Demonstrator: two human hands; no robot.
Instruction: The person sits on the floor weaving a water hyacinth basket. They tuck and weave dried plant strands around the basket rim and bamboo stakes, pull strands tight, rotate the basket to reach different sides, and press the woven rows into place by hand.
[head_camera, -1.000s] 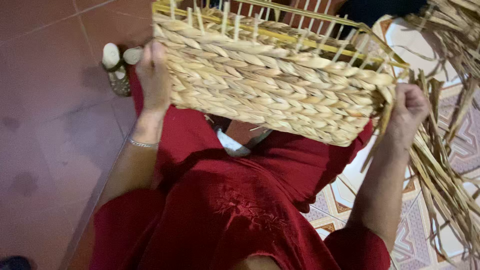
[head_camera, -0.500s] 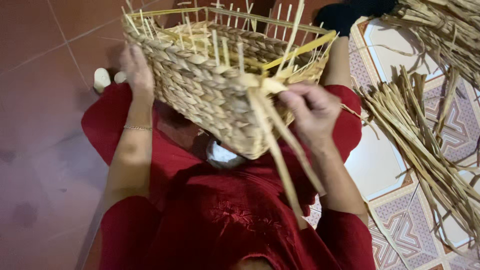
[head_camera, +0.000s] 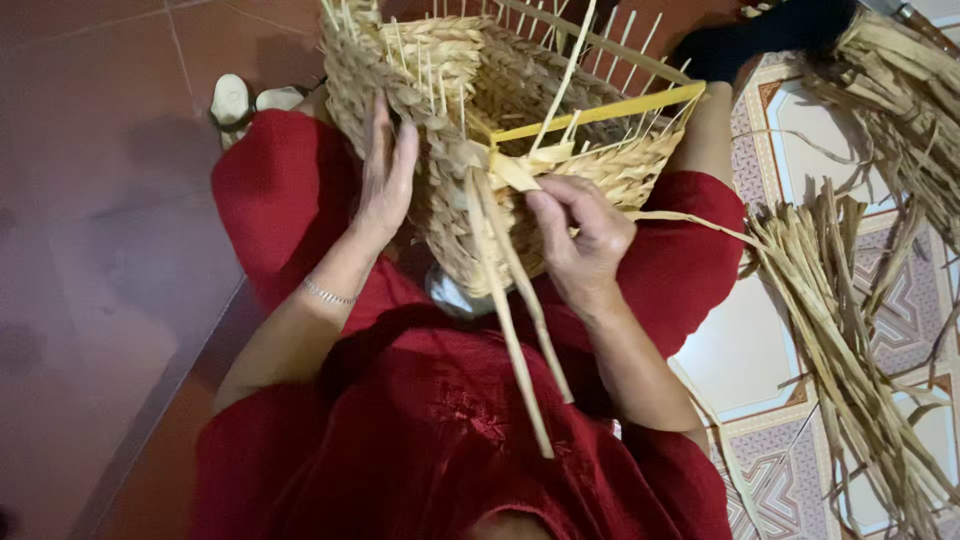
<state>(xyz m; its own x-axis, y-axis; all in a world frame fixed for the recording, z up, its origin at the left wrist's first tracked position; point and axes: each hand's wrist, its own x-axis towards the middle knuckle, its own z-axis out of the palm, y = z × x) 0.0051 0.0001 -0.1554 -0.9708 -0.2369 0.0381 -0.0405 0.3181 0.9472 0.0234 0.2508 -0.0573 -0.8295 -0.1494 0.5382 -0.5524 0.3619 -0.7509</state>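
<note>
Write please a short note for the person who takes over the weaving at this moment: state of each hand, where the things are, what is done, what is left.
Left hand: flat, open against the outer wall of the woven basket, steadying it.
Right hand: fingers pinched on the loose straw strands at the near corner of the rim; their ends hang down over the red clothing.
The basket rests tilted on the lap, with a yellow frame inside the top.
Done: walls woven up near the rim.
Left: thin upright stakes stand bare above the weave; hanging strands not worked in.
Spare straw bundle lies on the tiled floor, to the right.
</note>
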